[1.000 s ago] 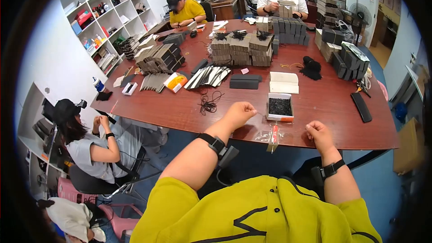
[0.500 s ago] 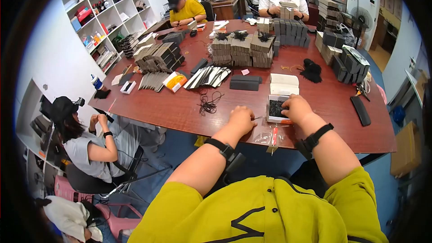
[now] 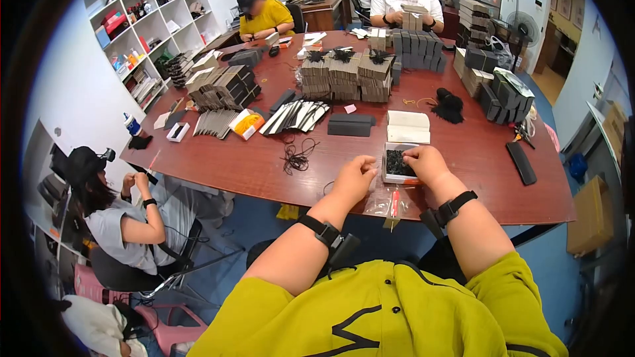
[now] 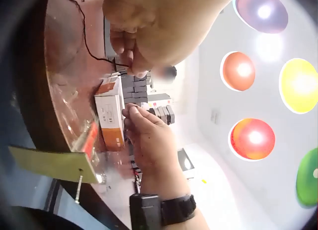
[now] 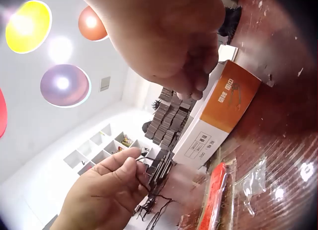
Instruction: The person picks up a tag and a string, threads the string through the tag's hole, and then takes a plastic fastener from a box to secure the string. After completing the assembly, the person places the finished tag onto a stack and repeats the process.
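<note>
While the left hand (image 3: 355, 178) pinches a thin black cord (image 4: 88, 47) between thumb and fingers, its grip closed near the cord's end, the right hand (image 3: 428, 164) dips its fingertips into a small white-and-orange carton (image 3: 403, 180) near the front edge of the red-brown worktop (image 3: 476, 188). That right grip is drawn nearly together; whether it has hold of any of the small black pieces (image 3: 395, 158) inside, I cannot tell, since the fingers cover part of them. Directly behind the carton lies an open white lid (image 3: 408, 125), blocking the way beyond; just in front, a red strip (image 3: 395, 203) and crinkled clear plastic (image 3: 378, 206) lie at the edge. To the left are a tangle of black cords (image 3: 299, 155), a dark grey block (image 3: 350, 125) and fanned black-and-white strips (image 3: 297, 118). Tall card stacks (image 3: 344, 79) stand farther back, with a black tassel bundle (image 3: 449, 106) and a long black case (image 3: 521, 162) off to the right.
</note>
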Action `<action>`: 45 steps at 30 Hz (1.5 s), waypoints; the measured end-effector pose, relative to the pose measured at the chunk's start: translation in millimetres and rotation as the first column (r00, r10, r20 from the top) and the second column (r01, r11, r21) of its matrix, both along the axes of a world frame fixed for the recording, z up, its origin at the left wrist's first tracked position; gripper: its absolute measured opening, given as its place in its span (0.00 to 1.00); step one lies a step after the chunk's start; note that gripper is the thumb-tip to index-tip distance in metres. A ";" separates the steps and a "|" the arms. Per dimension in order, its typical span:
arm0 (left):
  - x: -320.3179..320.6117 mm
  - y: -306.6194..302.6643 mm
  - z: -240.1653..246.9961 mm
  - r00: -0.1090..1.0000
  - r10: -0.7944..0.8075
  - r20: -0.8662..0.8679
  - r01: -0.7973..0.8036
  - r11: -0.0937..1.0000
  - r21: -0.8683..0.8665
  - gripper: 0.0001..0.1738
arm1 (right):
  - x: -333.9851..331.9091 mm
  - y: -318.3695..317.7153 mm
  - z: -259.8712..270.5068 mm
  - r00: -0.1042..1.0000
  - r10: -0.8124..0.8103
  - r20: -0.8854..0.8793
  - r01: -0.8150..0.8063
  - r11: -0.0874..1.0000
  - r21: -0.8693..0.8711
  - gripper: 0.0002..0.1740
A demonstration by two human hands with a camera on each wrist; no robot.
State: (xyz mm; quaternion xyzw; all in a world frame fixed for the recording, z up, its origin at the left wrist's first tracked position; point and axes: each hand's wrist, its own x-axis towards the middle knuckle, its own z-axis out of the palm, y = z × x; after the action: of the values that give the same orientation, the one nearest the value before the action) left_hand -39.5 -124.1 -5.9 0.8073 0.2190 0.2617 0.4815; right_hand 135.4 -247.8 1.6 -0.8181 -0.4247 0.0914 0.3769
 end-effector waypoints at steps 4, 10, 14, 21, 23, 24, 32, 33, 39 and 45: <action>15.0 -1.3 6.3 0.996 -0.063 0.067 0.079 0.958 -0.276 0.09 | -2.9 -2.2 -0.7 0.990 -0.003 -0.142 0.014 0.997 0.077 0.13; 26.0 -17.1 9.8 0.969 -0.015 0.247 0.066 0.978 -0.199 0.08 | -23.9 -6.6 5.8 0.887 0.128 -0.444 0.006 0.957 0.290 0.17; 20.4 -24.3 14.3 0.934 -0.015 0.357 -0.034 0.991 0.131 0.06 | -48.3 -15.2 30.7 0.790 0.110 -0.603 0.088 0.953 0.289 0.19; 16.9 -28.9 22.3 0.938 -0.030 0.346 -0.065 0.964 0.258 0.06 | -42.1 -12.5 11.6 0.804 0.197 -0.561 0.039 0.924 0.381 0.19; 15.9 -31.4 22.4 0.936 -0.044 0.349 -0.070 0.950 0.305 0.06 | -42.1 -13.0 11.0 0.805 0.194 -0.561 0.045 0.922 0.384 0.19; 16.1 -32.0 21.8 0.937 -0.045 0.347 -0.068 0.950 0.306 0.06 | -42.7 -13.3 11.2 0.806 0.192 -0.561 0.048 0.922 0.385 0.19; 16.7 -29.7 13.8 0.974 -0.010 0.225 -0.041 0.974 0.223 0.06 | -53.7 -15.5 16.8 0.808 0.188 -0.558 0.028 0.935 0.355 0.16; 16.8 -29.7 13.5 0.974 -0.012 0.224 -0.039 0.974 0.224 0.06 | -52.5 -15.1 13.9 0.816 0.205 -0.540 0.011 0.929 0.370 0.15; 15.8 -31.6 15.2 0.983 -0.012 0.184 -0.032 0.972 0.232 0.06 | -50.7 -16.8 17.3 0.808 0.164 -0.566 0.049 0.939 0.341 0.14; 17.5 -31.9 12.8 0.990 -0.014 0.138 -0.005 0.991 0.137 0.08 | -47.1 -16.7 9.7 0.899 0.160 -0.408 -0.010 0.938 0.345 0.15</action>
State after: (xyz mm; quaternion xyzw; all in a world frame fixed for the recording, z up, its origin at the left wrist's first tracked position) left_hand -22.0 -156.0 6.9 0.8187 0.1649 0.3304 0.4397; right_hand 88.3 -264.5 11.3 -0.6820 -0.3763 0.2124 0.5900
